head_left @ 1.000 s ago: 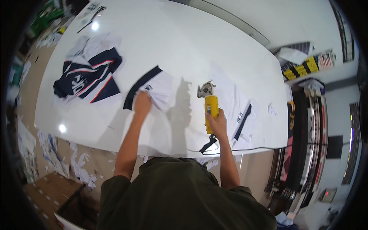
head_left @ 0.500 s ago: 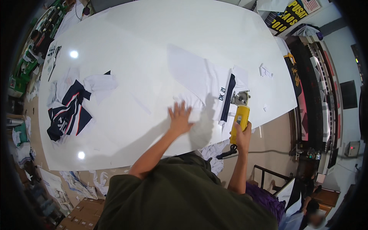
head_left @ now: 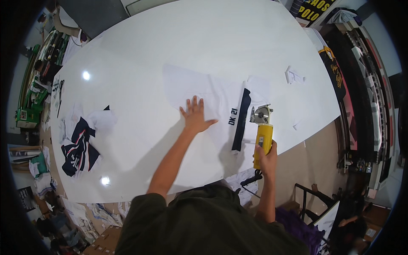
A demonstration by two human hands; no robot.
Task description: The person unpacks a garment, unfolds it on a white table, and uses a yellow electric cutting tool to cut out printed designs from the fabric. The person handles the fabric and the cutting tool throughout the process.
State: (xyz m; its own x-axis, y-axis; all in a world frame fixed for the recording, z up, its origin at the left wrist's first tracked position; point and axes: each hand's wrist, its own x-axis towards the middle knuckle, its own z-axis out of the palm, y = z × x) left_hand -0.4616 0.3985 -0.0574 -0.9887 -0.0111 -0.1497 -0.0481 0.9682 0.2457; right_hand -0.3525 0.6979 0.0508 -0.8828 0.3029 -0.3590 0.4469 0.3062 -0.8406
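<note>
- We've got a brightly lit white table (head_left: 136, 55), with two blown-out glare spots (head_left: 86, 75) on its left side.
- Soft grey shadows (head_left: 136, 159) spread left of the left arm (head_left: 168, 165) and the yellow cutter (head_left: 264, 138).
- Cutter looks fairly crisp to us.
- The dark shirt (head_left: 212, 231) loses detail.
- We're getting strong fisheye bend, black corners, murky rim.

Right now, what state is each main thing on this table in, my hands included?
Yellow cutter: held, blade exposed; running or not unclear
White fabric: spread out, wrinkled
Navy strip: lying extended
Navy garment pieces: crumpled
White scraps: loose
Left hand: open, fingers spread
Right hand: closed around yellow cutter
</note>
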